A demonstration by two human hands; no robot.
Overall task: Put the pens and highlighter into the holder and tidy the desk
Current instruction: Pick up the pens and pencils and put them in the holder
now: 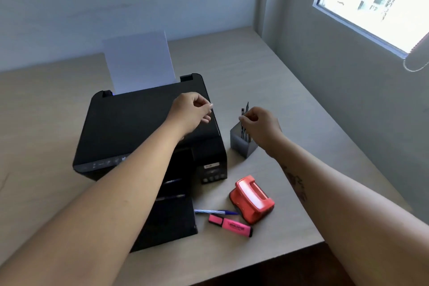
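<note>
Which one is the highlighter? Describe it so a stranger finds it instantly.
Start at the black printer on the desk. By its front right corner sits a red hole punch; in front of that lies the highlighter, pink and chunky, unlike the thin blue pen beside it.

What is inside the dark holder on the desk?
The holder has a few dark pens standing in it. The right hand covers part of them, so their number is unclear.

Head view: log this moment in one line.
right hand: at holder, pens inside | left hand: above printer | blue pen, highlighter: on desk
</note>
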